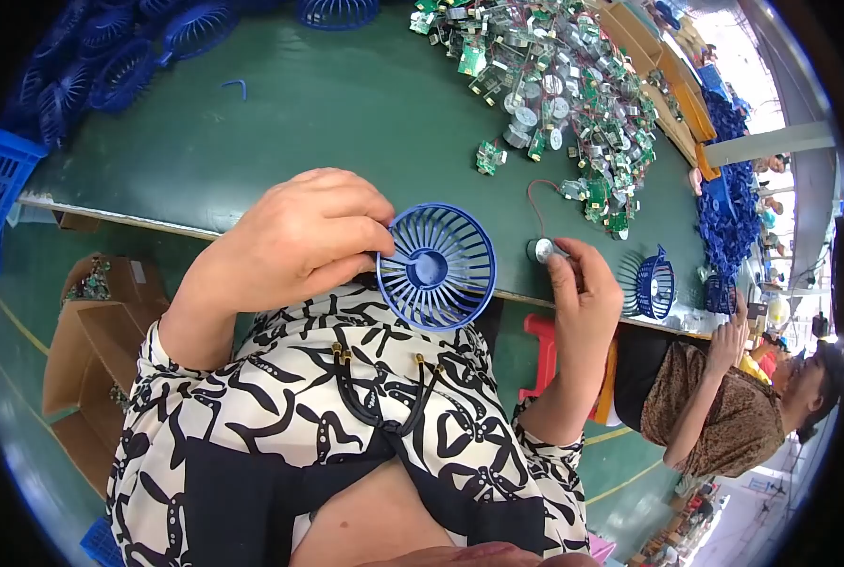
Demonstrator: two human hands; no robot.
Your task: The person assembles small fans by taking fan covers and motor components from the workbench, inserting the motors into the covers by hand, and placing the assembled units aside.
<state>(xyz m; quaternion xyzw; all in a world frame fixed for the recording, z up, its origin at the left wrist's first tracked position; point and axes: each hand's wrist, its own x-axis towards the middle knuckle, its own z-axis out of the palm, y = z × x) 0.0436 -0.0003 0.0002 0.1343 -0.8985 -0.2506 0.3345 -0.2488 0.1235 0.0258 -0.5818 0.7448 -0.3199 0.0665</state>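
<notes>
My left hand (309, 231) pinches the rim of a round blue plastic fan cage (469, 288) between thumb and fingers. The cage faces up toward me, showing slats around a solid cup-shaped hub. On the right, my right hand (585, 288) grips a small silver motor (540, 249) between thumb and forefinger, just over the table edge. A thin red wire (532, 195) runs from the motor to a green circuit board (598, 194) near the heap. The motor and the cage are apart.
A green table (346, 113) bears a heap of motors and circuit boards (554, 85). Blue cages (124, 76) pile up at far left; another cage (655, 285) stands right. Cardboard boxes (110, 350) and a blue crate (6, 184) are left. A co-worker (724, 406) sits at right.
</notes>
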